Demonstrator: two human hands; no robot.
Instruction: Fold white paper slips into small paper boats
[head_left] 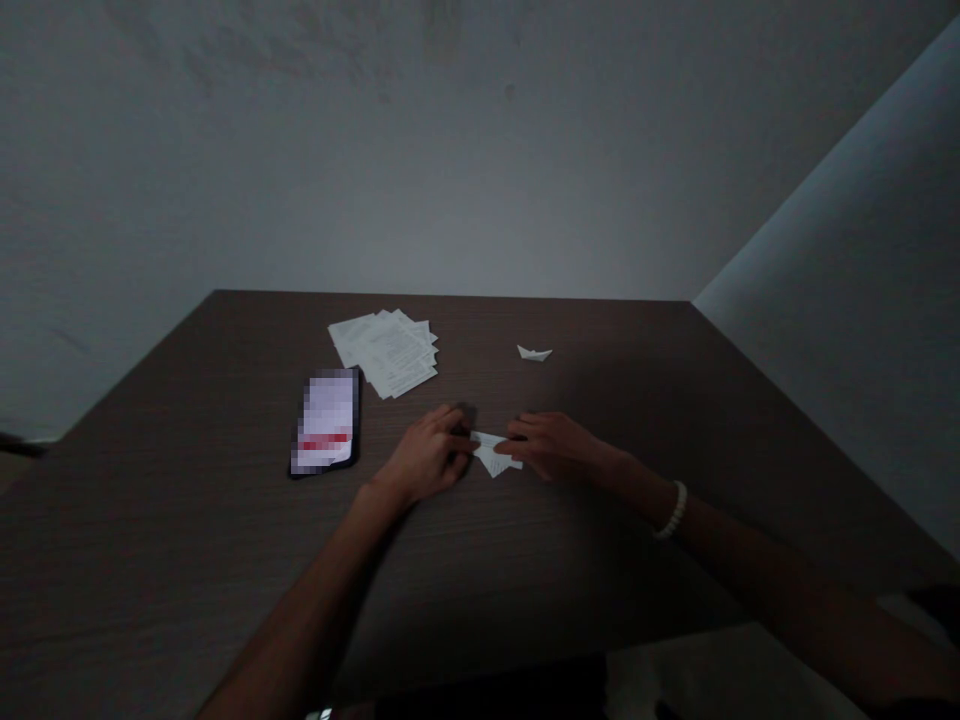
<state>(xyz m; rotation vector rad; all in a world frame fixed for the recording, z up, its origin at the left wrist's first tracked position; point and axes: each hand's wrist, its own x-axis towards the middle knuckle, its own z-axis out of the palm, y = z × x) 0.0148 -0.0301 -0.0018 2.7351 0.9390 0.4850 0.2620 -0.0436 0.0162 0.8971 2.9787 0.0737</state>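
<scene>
A small folded piece of white paper lies on the dark wooden table between my two hands. My left hand rests on the table with its fingers curled, the fingertips pinching the paper's left edge. My right hand, with a white bead bracelet at the wrist, presses its fingers on the paper's right edge. Part of the paper is hidden under the fingers.
A phone with a lit screen lies left of my left hand. Behind it sits a loose stack of white printed sheets. A small folded paper boat stands farther back on the right. Pale walls close in behind and at the right.
</scene>
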